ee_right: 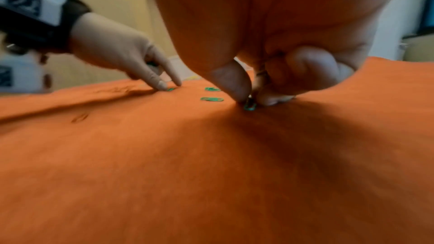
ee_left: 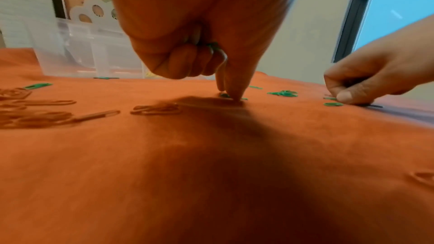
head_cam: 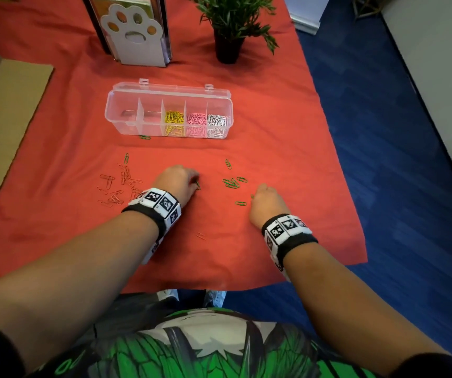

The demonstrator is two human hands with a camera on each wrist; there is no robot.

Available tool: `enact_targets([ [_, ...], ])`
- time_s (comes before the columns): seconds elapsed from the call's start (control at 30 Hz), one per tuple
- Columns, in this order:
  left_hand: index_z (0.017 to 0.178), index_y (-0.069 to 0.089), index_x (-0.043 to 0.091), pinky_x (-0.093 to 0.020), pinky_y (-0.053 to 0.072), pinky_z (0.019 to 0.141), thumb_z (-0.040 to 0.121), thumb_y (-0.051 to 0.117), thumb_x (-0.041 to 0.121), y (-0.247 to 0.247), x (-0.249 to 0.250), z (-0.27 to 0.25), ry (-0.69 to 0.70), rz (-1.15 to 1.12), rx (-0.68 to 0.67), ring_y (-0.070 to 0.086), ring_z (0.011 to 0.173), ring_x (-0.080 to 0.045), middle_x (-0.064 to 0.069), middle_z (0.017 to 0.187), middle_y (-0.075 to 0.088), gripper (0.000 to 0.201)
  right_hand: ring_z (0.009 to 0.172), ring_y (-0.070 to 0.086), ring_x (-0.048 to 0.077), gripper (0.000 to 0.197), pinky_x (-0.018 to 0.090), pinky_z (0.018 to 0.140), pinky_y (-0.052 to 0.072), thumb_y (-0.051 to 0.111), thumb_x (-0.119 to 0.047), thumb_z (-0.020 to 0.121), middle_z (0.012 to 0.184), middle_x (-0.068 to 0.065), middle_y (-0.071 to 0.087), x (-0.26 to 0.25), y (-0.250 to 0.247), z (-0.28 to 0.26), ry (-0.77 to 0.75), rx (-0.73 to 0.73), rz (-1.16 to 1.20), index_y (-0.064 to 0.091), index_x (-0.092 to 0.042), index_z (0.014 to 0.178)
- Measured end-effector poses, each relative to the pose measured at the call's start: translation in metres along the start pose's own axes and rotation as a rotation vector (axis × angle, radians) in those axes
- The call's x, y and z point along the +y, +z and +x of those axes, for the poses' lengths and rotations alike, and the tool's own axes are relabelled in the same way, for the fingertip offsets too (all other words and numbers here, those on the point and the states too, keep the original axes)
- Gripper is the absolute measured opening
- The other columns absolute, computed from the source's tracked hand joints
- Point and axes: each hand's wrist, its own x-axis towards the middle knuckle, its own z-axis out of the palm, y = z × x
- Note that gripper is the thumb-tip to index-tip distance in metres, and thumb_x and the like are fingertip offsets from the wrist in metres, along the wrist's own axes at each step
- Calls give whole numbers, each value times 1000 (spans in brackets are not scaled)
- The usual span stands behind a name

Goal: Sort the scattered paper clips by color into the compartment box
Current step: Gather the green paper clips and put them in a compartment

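The left hand (head_cam: 177, 181) pinched a small green paper clip (head_cam: 198, 184) on the red cloth (head_cam: 274, 132). The right hand (head_cam: 265, 201) pinched another green clip (ee_right: 249, 106) there too. More green clips (head_cam: 231, 182) lay between them. The clear plastic compartment box (head_cam: 126, 115) sat farther back, open.

1. No words, brand names or numbers can be read anywhere from where I stand.
2. The only sign-like marks are black-and-white square code patterns on the left wristband (head_cam: 162, 203) and the right wristband (head_cam: 287, 227); they are patterns, not letters.
3. The shirt (head_cam: 192, 347) has a green, white and black print, with what may be green letters near its left edge, too cut off to read.
4. The white holder (head_cam: 135, 31) bears a paw-shaped cutout, without text.
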Motion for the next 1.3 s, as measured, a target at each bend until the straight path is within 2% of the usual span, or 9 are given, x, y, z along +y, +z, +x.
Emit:
enact_targets([
  [0.17,106,63,9,-40,48,86,90,53,23,1,-3,2,63,53,-7,58,100,-36,-17,107,58,24,106,59,32,22,34,85,45,43,-10,92,114,21,61,-4,-12,6,-26,-65,102,53,-2,110],
  [0.3,91,63,6,-36,44,79,85,55,21,1,1,4,-35,-103,-4,59,89,-33,-17,95,60,18,46,41,15,20,21,43,29,50,-4,79,66,6,61,-3,-25,10,96,-111,903,50,-17,64],
  [0.47,63,41,14,-17,26,43,62,37,10,-14,20,-4,-330,-1220,-287,39,40,-15,-6,62,39,5,40,36,8,23,18,39,25,38,4,81,61,9,57,2,-45,5,86,-299,1554,46,-13,67],
  [0.63,68,53,10,-15,38,43,58,36,15,-21,26,-10,-378,-1669,-482,48,44,-13,-5,58,57,20,42,45,11,20,17,42,36,42,-15,82,55,4,57,0,-46,5,114,-388,1768,42,-13,62],
  [0.73,68,53,17,-11,30,35,86,42,18,-8,35,-3,-470,-1446,-414,40,35,-5,3,50,49,22,38,44,9,30,14,38,34,42,-19,90,50,0,55,-2,-44,9,231,-344,1705,38,-17,60],
  [0.8,67,55,19,-14,29,39,88,54,22,7,41,1,-375,-1162,-327,34,33,-3,6,47,45,22,37,44,7,28,14,36,33,44,-16,92,51,0,53,-1,-42,8,246,-290,1646,39,-18,65],
  [0.97,88,71,16,-24,42,70,82,65,31,28,55,-3,60,-376,-217,63,78,-23,-9,87,72,17,45,39,10,24,17,37,32,39,-2,93,62,3,48,7,-28,6,130,-129,1031,43,-21,79],
  [1.1,107,64,22,-33,48,85,85,57,36,33,67,-7,261,-29,-144,60,107,-27,-5,112,67,27,83,61,23,21,25,69,41,45,-10,88,88,11,67,14,-25,3,15,-135,369,49,-22,71],
  [1.3,103,56,11,-39,47,86,90,48,30,40,72,-7,330,146,-190,57,111,-31,-13,117,59,24,114,57,33,29,33,92,45,49,-20,90,116,21,63,7,-22,-7,44,-131,136,60,0,109],
])
